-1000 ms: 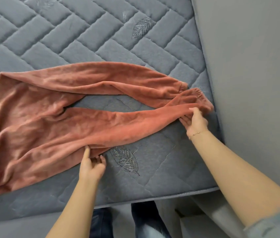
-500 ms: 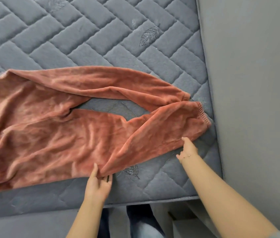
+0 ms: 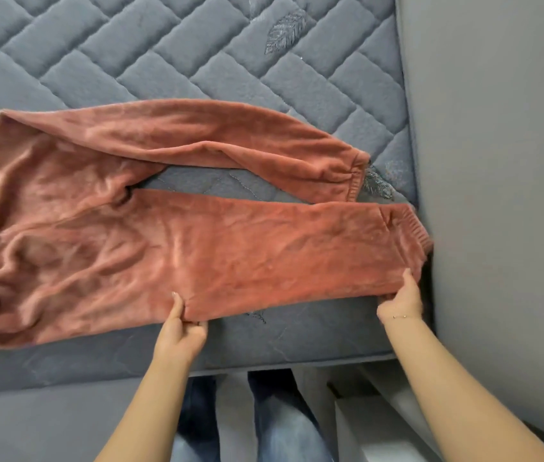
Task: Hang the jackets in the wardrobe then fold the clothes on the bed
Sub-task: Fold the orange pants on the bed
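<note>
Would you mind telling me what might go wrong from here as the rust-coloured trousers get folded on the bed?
The left hand and right hand pinch only the near edge of the lower leg, so it may slip or crease. The upper leg lies splayed apart, so a fold now could end uneven. The cuff sits at the mattress edge and may slide off.

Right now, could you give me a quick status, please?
Left hand and right hand both pinching near edge of pink trousers. Trousers spread flat on mattress, unfolded. Nothing in the way.
</note>
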{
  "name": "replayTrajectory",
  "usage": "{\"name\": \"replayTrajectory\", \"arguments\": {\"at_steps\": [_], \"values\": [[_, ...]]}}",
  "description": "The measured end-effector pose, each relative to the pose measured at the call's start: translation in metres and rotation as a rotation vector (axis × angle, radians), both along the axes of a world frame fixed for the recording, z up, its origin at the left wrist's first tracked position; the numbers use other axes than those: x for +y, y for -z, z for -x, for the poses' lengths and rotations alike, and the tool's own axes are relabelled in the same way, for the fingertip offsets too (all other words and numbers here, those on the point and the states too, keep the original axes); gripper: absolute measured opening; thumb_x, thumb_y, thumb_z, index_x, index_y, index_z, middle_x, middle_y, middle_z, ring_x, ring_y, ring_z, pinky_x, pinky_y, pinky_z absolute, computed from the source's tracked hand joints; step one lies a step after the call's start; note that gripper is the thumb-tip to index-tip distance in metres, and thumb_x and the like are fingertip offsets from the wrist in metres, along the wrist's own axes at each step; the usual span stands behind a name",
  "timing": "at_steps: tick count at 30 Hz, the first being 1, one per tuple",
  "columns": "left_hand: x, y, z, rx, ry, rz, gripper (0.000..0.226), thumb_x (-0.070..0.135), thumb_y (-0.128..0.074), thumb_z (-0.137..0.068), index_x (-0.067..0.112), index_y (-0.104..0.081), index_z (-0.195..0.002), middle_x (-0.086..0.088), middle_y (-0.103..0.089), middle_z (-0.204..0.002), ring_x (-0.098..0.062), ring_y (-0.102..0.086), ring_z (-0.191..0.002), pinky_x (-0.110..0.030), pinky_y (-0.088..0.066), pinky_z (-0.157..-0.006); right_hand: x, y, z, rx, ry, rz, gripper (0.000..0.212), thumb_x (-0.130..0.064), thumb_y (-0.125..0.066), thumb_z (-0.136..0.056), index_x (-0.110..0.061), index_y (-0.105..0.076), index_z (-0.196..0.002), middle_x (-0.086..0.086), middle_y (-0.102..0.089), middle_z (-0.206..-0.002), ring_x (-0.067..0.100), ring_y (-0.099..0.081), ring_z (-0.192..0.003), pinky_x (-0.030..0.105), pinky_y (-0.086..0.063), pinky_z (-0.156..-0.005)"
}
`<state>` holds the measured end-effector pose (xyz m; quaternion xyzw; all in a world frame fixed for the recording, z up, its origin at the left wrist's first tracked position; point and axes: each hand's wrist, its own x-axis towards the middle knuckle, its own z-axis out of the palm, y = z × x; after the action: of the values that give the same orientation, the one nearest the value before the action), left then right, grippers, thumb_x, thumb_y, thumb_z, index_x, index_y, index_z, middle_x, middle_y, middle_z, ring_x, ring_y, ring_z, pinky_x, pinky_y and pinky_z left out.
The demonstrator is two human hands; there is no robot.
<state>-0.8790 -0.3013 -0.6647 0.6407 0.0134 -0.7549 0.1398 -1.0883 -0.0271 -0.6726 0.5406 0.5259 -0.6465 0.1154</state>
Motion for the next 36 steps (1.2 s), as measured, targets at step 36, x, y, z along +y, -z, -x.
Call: {"name": "replayTrajectory", "arguments": {"at_steps": [36], "values": [[-0.34, 0.003, -0.235, -0.496, 0.997, 0.652, 0.061, 0.036, -0.075, -0.085, 0.014, -0.049, -0.135, -0.007, -0.041, -0.139, -0.025, -0.054, -0.119, -0.045, -0.047, -0.103, -0.468, -0.001, -0.364, -0.477, -0.409, 0.334, 0.04, -0.017, -0.063, -0.095, -0.007, -0.053, -0.132, 0.012, -0.056, -0.138, 0.027, -0.05, -0.13, 0.042, -0.037, -0.109]]}}
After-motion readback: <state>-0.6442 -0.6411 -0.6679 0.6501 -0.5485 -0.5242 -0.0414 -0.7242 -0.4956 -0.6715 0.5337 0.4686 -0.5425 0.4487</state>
